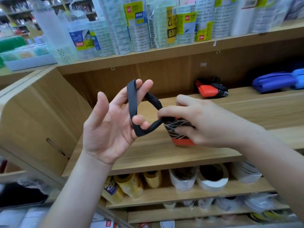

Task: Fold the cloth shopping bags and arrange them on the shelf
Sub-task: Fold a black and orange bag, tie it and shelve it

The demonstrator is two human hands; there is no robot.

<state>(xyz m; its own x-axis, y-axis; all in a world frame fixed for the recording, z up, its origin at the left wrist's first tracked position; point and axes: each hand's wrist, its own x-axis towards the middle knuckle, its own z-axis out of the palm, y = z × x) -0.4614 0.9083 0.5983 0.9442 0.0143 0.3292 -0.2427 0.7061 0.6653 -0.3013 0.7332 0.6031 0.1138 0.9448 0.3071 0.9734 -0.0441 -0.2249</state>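
My right hand [202, 122] grips a folded black and red cloth bag [181, 135] with thin white lines, held above the wooden shelf [148, 152]. Its black strap loop [131, 104] runs to the left and is stretched over the fingers of my left hand [108, 127], palm up, fingers spread through the loop. A second folded black and red bag [211, 88] lies at the back of the same shelf. Folded blue bags [276, 81] lie at the back right.
The shelf above carries stacks of clear tape rolls [139, 27] in plastic wrap. Below are yellow tape rolls [128, 185] and white tape rolls [212, 178]. A wooden side panel [37, 122] closes the shelf on the left.
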